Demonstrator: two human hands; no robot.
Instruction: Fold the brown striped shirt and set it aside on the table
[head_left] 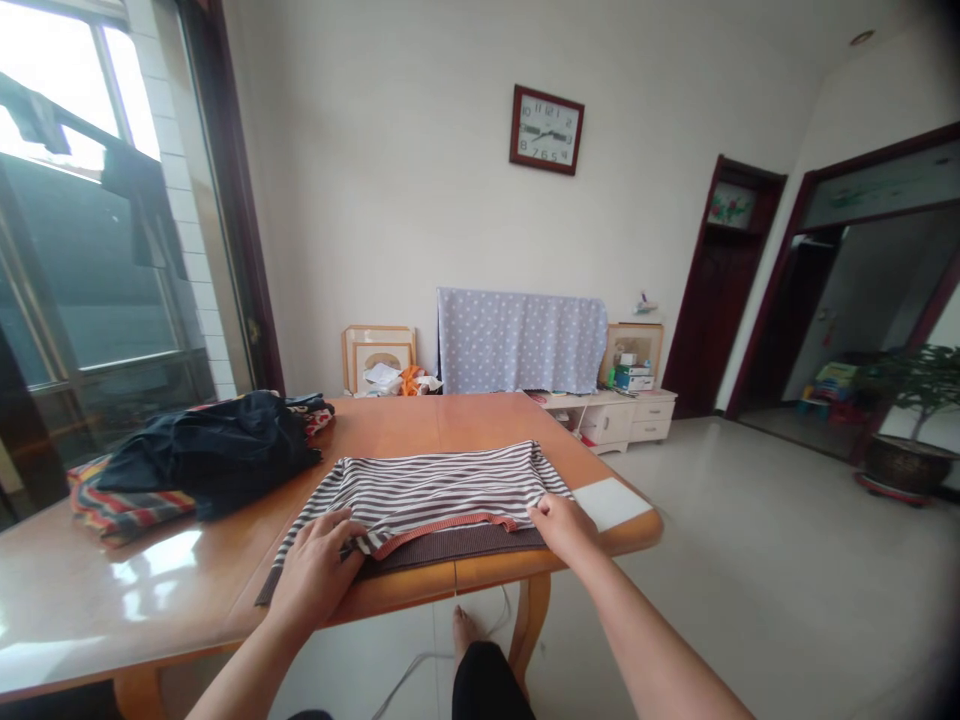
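Observation:
A brown-and-white striped shirt [442, 485] lies folded across the near edge of the wooden table [420, 420]. Its orange-red ribbed trim and a dark brown ribbed band face me. My left hand [319, 560] is at the shirt's left front corner, thumb and fingers closed on the fabric. At the right front corner, my right hand [562, 525] pinches the cloth between thumb and curled fingers. Parts of the fingertips on both hands are hidden by the hands themselves.
On the table's left sits a pile of dark navy clothes [225, 440] over a multicoloured striped cloth [135, 500]. A white sheet [611, 502] lies at the right corner. Behind stand a cloth-draped object [521, 340] and a white cabinet [619, 420]. A cable [409, 670] runs on the floor.

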